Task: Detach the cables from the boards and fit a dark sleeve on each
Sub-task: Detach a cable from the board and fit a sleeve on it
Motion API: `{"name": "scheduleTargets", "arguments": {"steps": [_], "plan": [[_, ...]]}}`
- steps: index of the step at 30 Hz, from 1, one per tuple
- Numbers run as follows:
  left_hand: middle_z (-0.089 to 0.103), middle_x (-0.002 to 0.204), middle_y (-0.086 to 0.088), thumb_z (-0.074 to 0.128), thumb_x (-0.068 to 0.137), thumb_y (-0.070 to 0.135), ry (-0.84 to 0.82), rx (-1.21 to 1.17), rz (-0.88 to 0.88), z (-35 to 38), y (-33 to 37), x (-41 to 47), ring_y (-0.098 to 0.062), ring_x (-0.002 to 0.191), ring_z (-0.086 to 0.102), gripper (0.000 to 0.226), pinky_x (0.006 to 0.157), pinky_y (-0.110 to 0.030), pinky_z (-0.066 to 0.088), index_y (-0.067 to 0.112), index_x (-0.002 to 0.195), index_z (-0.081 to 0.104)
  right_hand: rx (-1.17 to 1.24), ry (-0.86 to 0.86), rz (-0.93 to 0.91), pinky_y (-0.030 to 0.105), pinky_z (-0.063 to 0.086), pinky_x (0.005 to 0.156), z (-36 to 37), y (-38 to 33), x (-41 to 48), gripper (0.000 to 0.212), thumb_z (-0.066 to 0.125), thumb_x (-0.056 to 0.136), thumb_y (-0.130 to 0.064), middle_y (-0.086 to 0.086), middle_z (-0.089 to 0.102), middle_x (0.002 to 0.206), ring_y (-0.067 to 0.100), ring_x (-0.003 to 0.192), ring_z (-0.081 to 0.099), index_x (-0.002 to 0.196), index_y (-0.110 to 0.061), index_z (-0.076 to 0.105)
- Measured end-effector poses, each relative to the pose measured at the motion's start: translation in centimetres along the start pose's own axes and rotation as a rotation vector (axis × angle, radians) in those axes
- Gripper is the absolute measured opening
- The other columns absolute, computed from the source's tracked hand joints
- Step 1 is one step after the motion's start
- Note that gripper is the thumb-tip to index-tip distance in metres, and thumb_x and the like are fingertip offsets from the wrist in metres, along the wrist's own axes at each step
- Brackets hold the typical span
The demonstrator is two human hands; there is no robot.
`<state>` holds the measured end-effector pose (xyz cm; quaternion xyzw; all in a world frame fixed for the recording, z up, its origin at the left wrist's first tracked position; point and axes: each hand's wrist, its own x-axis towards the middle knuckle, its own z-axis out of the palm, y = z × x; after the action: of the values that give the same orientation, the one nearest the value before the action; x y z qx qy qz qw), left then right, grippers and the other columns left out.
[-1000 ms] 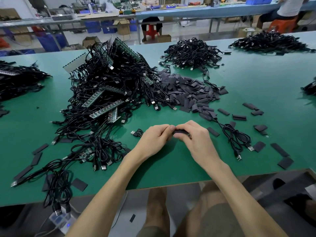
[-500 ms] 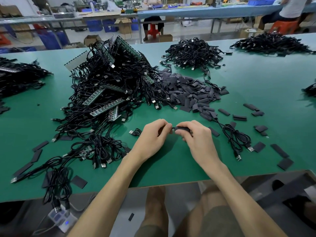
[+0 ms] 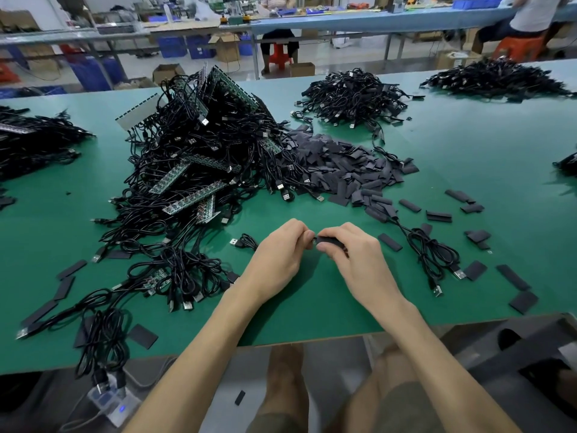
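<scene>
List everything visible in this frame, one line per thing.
table: one, green, under everything
cables on boards: one tangle, black and green, left of centre
sleeve heap: one, dark grey, centre
cable piles: three more, black, far left, rear centre, rear right
loose sleeves: many, dark, scattered both sides
loose cable: one, black, right of hands
power strip: one, pale, below table, left
held cable: one, black, left hand pinches its end
held sleeve: one, dark, right hand grips it
hands: two, bare, front centre

You have open table point(image 3: 312, 298) at your near edge; the cable heap point(image 3: 193, 170) blocks the left, the sleeve pile point(image 3: 343, 170) straight ahead.
</scene>
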<state>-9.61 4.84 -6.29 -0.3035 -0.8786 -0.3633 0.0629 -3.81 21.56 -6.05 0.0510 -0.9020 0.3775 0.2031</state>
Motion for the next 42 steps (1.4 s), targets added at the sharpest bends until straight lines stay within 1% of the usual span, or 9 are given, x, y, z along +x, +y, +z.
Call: {"name": "scheduleTargets", "arguments": {"steps": [7, 12, 13, 16, 18, 25, 28, 36, 42], "plan": [[0.056, 0.095, -0.004, 0.041, 0.109, 0.028, -0.056, 0.016, 0.003, 0.09, 0.15, 0.11, -0.025, 0.084, 0.051, 0.029, 0.079, -0.047, 0.044, 0.008, 0.097, 0.056, 0.002, 0.024, 0.016, 0.030, 0.048, 0.084, -0.03, -0.01, 0.00, 0.014, 0.068, 0.098, -0.014, 0.004, 0.067, 0.100, 0.018, 0.087, 0.062, 0.109, -0.009, 0.075], [0.055, 0.094, -0.002, 0.041, 0.109, 0.026, -0.064, 0.014, 0.007, 0.06, -0.08, 0.10, -0.023, 0.083, 0.051, 0.024, 0.078, -0.046, 0.045, 0.010, 0.096, 0.053, -0.005, -0.024, -0.032, 0.019, 0.045, 0.082, -0.16, -0.17, -0.16, 0.016, 0.067, 0.098, -0.014, 0.001, 0.063, 0.098, 0.003, 0.084, 0.053, 0.111, -0.006, 0.073], [0.055, 0.094, -0.002, 0.040, 0.109, 0.027, -0.064, 0.017, 0.003, 0.06, -0.10, 0.05, -0.023, 0.083, 0.051, 0.024, 0.078, -0.045, 0.045, 0.011, 0.096, 0.053, -0.010, -0.030, -0.038, 0.024, 0.047, 0.084, -0.16, -0.18, -0.20, 0.016, 0.067, 0.098, -0.015, 0.001, 0.063, 0.098, 0.004, 0.084, 0.055, 0.111, -0.007, 0.073], [0.054, 0.094, -0.002, 0.039, 0.109, 0.029, -0.064, 0.041, -0.007, 0.12, 0.00, 0.00, -0.024, 0.081, 0.051, 0.025, 0.075, -0.042, 0.042, 0.012, 0.096, 0.052, -0.070, -0.046, -0.017, 0.043, 0.051, 0.083, -0.07, -0.21, -0.22, 0.020, 0.065, 0.100, -0.022, 0.004, 0.064, 0.101, 0.024, 0.089, 0.062, 0.114, -0.009, 0.072], [0.053, 0.094, -0.001, 0.037, 0.110, 0.030, -0.068, 0.065, -0.012, 0.19, 0.10, 0.03, -0.025, 0.080, 0.050, 0.027, 0.073, -0.040, 0.040, 0.012, 0.097, 0.052, -0.101, -0.061, -0.004, 0.048, 0.051, 0.083, 0.02, -0.26, -0.21, 0.023, 0.063, 0.101, -0.025, 0.005, 0.064, 0.102, 0.029, 0.090, 0.062, 0.117, -0.010, 0.071], [0.054, 0.099, -0.007, 0.037, 0.110, 0.030, -0.054, 0.189, -0.013, 0.44, 0.02, 0.04, -0.031, 0.083, 0.051, 0.028, 0.073, -0.042, 0.039, 0.009, 0.099, 0.052, -0.131, -0.108, -0.006, 0.047, 0.050, 0.082, 0.07, -0.40, -0.27, 0.025, 0.061, 0.102, -0.025, 0.004, 0.062, 0.101, 0.030, 0.090, 0.062, 0.119, -0.009, 0.070], [0.052, 0.098, -0.004, 0.039, 0.110, 0.028, -0.069, 0.176, 0.007, 0.55, -0.17, 0.16, -0.029, 0.083, 0.051, 0.024, 0.073, -0.041, 0.038, 0.012, 0.098, 0.052, -0.123, -0.075, 0.010, 0.045, 0.050, 0.083, 0.07, -0.38, -0.31, 0.022, 0.061, 0.102, -0.021, 0.007, 0.064, 0.102, 0.031, 0.090, 0.063, 0.117, -0.007, 0.070], [0.050, 0.093, 0.002, 0.043, 0.109, 0.029, -0.063, 0.091, 0.019, 0.45, -0.59, 0.25, -0.025, 0.081, 0.052, 0.023, 0.075, -0.046, 0.045, 0.015, 0.094, 0.052, -0.145, -0.081, -0.023, 0.047, 0.050, 0.080, 0.08, -0.58, -0.41, 0.022, 0.061, 0.103, -0.021, 0.007, 0.062, 0.101, 0.031, 0.086, 0.061, 0.117, -0.006, 0.070], [0.054, 0.094, -0.002, 0.043, 0.109, 0.030, -0.024, 0.100, -0.012, 0.60, -0.69, 0.10, -0.027, 0.081, 0.053, 0.024, 0.076, -0.048, 0.044, 0.013, 0.096, 0.053, -0.120, -0.107, -0.059, 0.048, 0.050, 0.077, -0.07, -0.63, -0.39, 0.022, 0.061, 0.103, -0.024, 0.004, 0.059, 0.097, 0.028, 0.084, 0.059, 0.116, -0.008, 0.070]]}}
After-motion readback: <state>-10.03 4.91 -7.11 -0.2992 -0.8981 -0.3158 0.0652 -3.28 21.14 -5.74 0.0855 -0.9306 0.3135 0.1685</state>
